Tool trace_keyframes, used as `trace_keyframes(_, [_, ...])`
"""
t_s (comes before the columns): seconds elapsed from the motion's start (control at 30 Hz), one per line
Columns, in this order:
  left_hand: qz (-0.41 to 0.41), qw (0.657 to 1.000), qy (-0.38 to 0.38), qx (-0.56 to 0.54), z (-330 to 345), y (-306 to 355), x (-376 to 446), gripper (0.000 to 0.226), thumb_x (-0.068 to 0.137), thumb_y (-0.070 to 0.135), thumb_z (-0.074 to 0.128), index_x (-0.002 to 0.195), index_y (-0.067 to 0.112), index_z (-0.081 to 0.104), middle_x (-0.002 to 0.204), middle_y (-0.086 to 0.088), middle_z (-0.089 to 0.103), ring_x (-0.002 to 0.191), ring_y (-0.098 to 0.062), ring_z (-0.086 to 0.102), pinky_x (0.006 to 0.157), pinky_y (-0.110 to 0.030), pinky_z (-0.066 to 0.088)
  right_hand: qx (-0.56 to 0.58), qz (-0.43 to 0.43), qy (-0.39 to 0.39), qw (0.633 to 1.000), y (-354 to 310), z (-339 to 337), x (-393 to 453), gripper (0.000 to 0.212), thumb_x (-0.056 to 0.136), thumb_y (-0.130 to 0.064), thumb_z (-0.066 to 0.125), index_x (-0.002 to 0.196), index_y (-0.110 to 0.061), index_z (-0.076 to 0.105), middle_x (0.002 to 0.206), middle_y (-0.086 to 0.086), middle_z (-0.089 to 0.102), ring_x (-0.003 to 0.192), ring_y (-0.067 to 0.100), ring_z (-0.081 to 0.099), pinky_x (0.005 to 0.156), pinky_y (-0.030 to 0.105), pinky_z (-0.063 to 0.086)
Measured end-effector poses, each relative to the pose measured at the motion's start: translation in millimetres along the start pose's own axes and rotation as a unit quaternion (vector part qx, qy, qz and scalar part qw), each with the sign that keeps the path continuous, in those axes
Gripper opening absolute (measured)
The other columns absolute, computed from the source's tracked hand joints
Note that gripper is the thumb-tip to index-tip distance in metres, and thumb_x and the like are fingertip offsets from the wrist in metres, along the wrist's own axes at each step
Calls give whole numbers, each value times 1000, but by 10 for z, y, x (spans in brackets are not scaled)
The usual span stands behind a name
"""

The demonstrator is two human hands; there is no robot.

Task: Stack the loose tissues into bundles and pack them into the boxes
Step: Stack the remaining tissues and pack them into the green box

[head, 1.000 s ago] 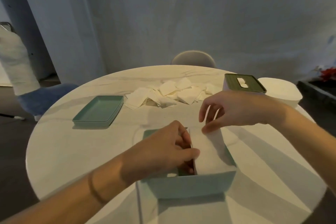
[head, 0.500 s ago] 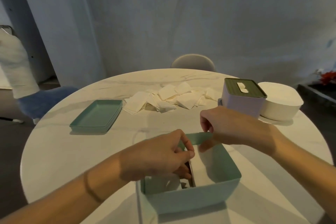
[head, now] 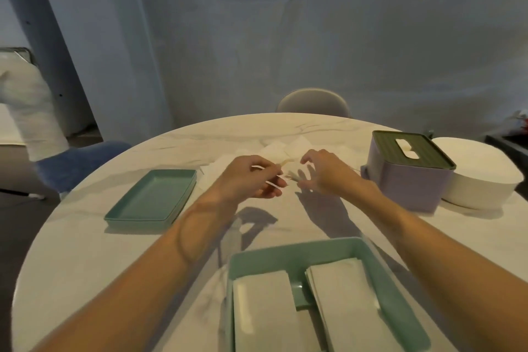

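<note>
- Reaching across the counter (head: 85,251), both hands are working at the loose tissues (head: 278,150), which are lying just beyond the fingertips.
- The left hand (head: 251,180) is pinching a tissue (head: 273,182); the right hand (head: 323,174) is hovering released, fingers spread (about equally near the pile).
- Two bundles are already lying in the open box (head: 405,306), nearest the body, long axes running away from it.

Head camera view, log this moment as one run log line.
left hand: pinching white tissue | right hand: open over loose tissue pile | open teal box: two bundles

Home dining room: marble table (head: 85,251), chair (head: 313,101).
</note>
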State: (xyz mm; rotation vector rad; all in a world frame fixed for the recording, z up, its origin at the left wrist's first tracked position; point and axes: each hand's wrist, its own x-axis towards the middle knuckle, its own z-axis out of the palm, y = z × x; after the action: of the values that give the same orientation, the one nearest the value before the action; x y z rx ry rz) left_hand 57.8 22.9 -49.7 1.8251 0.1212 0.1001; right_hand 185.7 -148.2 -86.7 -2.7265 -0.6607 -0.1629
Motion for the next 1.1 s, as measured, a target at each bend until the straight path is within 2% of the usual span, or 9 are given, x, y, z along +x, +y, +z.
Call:
trace_keyframes(0.13, [-14, 985, 124, -116, 132, -361, 342, 21, 102, 21, 65, 111, 2, 68, 84, -11, 75, 69, -20, 71, 70, -29, 62, 16, 15, 41, 999, -29, 222, 197, 51, 85, -41, 74, 130, -26, 54, 132, 3, 56, 112, 27, 57, 97, 42, 51])
trace_keyframes(0.23, [5, 975, 161, -154, 181, -555, 464, 18, 102, 22, 63, 106, 6, 69, 79, -12, 72, 71, -25, 69, 62, -35, 61, -8, 1, 42, 999, 40, 284, 319, 49, 90, -36, 70, 133, -22, 51, 132, 6, 58, 114, 30, 59, 97, 48, 51])
trace_keyframes(0.33, [10, 970, 160, -184, 157, -637, 526, 17, 102, 17, 63, 107, 1, 68, 75, -14, 69, 66, -26, 66, 65, -43, 58, -33, -9, 76, 997, 92, 331, 348, 41, 96, -37, 65, 133, -23, 54, 129, 5, 63, 112, 30, 61, 95, 46, 53])
trace_keyframes(0.47, [-4, 965, 163, -205, 115, -668, 563, 19, 103, 14, 61, 109, -4, 65, 69, -13, 66, 58, -25, 62, 52, -35, 55, -1, -26, 104, 994, 207, 250, 357, 29, 100, -23, 59, 128, -26, 64, 120, 3, 70, 103, 27, 63, 86, 42, 54])
trace_keyframes(0.57, [-5, 965, 156, -213, 119, -680, 550, 20, 103, 13, 60, 110, -6, 64, 67, -13, 65, 55, -25, 60, 45, -34, 54, 16, -28, 121, 992, 274, 136, 380, 26, 98, -20, 60, 122, -27, 69, 113, 3, 72, 95, 26, 62, 75, 33, 47])
trace_keyframes(0.7, [5, 965, 149, -213, 102, -679, 532, 19, 103, 14, 60, 109, -3, 64, 67, -11, 65, 54, -23, 62, 44, -32, 54, 48, -60, 140, 987, 302, -49, 396, 23, 99, -21, 60, 117, -27, 74, 114, 2, 73, 100, 28, 64, 85, 38, 52])
trace_keyframes(0.83, [-1, 963, 158, -220, 68, -678, 537, 18, 104, 16, 59, 103, -1, 65, 75, -15, 65, 58, -25, 62, 45, -30, 52, 96, -84, 175, 976, 223, -279, 398, 23, 101, -20, 58, 115, -22, 76, 109, 0, 75, 98, 24, 64, 84, 36, 51])
trace_keyframes(1.0, [-13, 960, 141, -244, 39, -679, 543, 30, 106, 29, 57, 104, 0, 63, 79, -13, 67, 59, -23, 63, 46, -32, 53, 201, -66, 155, 965, 85, -571, 331, 19, 101, -25, 58, 105, -28, 76, 93, -10, 70, 86, 12, 59, 67, 20, 41])
trace_keyframes(1.1, [-15, 958, 142, -247, 48, -682, 565, 41, 103, 41, 57, 109, 1, 62, 84, -12, 70, 61, -22, 66, 50, -34, 54, 288, -52, 98, 951, 50, -625, 303, 18, 100, -32, 60, 95, -25, 76, 90, -2, 72, 81, 8, 61, 67, 21, 46])
